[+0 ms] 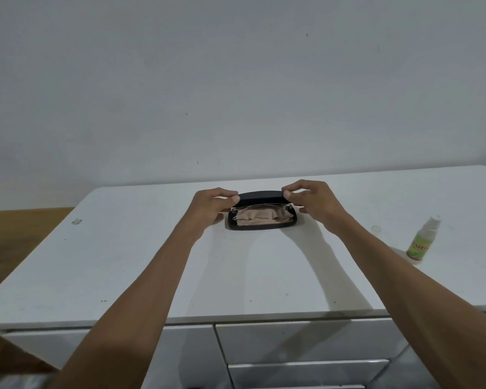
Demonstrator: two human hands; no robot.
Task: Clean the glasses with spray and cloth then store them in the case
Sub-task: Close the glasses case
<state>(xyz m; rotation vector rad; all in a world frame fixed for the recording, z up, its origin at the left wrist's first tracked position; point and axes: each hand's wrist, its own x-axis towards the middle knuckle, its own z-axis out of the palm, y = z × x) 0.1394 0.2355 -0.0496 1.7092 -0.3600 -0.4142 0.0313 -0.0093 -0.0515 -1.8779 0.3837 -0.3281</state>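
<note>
A black glasses case [260, 198] lies at the far middle of the white cabinet top [152, 262], its lid partly raised. Inside it I see a beige cloth [255, 216] and the clear-framed glasses [285, 211] lying around it. My left hand [211, 206] pinches the lid's left end, thumb on the front edge. My right hand [313, 202] pinches the lid's right end the same way. The spray bottle [422, 240], small with a white cap and green label, stands apart at the right.
The cabinet's back edge meets a plain white wall [236, 80]. Drawers [306, 341] run below the front edge. Wooden floor [17, 242] shows at the left. A small clear cap or ring [376, 228] lies left of the spray bottle.
</note>
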